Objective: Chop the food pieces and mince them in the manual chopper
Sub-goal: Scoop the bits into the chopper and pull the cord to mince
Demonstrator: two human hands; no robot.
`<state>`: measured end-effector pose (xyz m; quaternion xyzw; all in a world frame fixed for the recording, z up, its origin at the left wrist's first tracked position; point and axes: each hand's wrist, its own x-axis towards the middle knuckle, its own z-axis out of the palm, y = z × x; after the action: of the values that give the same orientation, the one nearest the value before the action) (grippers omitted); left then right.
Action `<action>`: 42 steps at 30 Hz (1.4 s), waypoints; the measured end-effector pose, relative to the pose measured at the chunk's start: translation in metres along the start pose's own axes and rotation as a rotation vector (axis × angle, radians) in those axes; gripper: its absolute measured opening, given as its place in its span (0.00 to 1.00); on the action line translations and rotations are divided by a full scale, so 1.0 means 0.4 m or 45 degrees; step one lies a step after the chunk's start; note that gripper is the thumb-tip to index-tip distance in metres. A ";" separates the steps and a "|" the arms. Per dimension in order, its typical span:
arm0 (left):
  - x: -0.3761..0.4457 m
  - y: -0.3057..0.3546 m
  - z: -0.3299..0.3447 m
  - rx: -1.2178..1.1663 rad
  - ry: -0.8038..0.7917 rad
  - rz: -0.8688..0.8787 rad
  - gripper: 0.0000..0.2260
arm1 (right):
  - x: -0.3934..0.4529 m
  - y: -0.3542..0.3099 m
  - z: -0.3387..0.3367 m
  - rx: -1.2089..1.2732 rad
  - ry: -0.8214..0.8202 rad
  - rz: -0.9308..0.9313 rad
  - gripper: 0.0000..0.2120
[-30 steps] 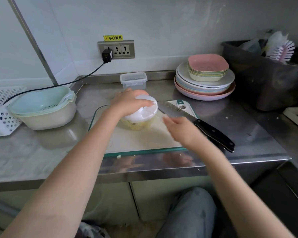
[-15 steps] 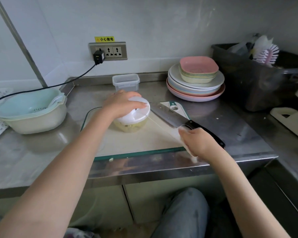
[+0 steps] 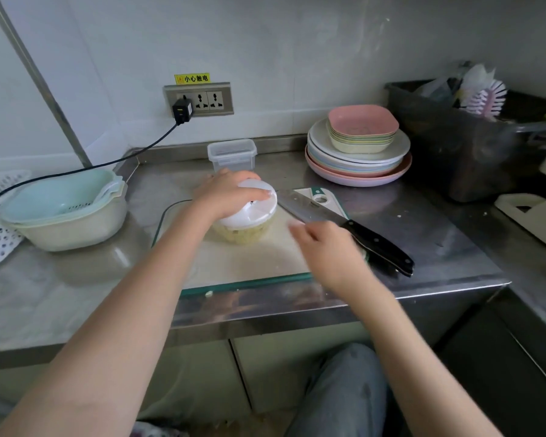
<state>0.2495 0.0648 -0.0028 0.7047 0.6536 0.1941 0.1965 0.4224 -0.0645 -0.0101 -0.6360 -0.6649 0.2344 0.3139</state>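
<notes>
The manual chopper (image 3: pixel 246 217) is pressed down by the left hand (image 3: pixel 226 192); the right hand (image 3: pixel 323 247), blurred, apparently empty, lies toward the surface's right edge.

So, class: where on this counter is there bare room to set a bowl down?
Bare steel lies between the stacked colander tubs and the cutting board, and right of the knife. The back right is crowded with plates.
</notes>
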 end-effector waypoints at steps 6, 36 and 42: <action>-0.002 -0.007 -0.006 -0.003 -0.029 0.014 0.25 | -0.030 0.059 -0.003 -0.037 0.056 0.199 0.25; -0.004 0.007 0.003 0.000 -0.016 -0.033 0.26 | -0.033 0.031 0.011 -0.540 0.372 -0.059 0.16; -0.010 -0.012 -0.002 0.005 -0.032 0.020 0.24 | -0.022 0.111 -0.057 -0.831 0.276 -0.090 0.14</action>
<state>0.2447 0.0611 -0.0048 0.7125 0.6460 0.1854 0.2017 0.4696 -0.0717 -0.0269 -0.7007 -0.6891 -0.0704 0.1706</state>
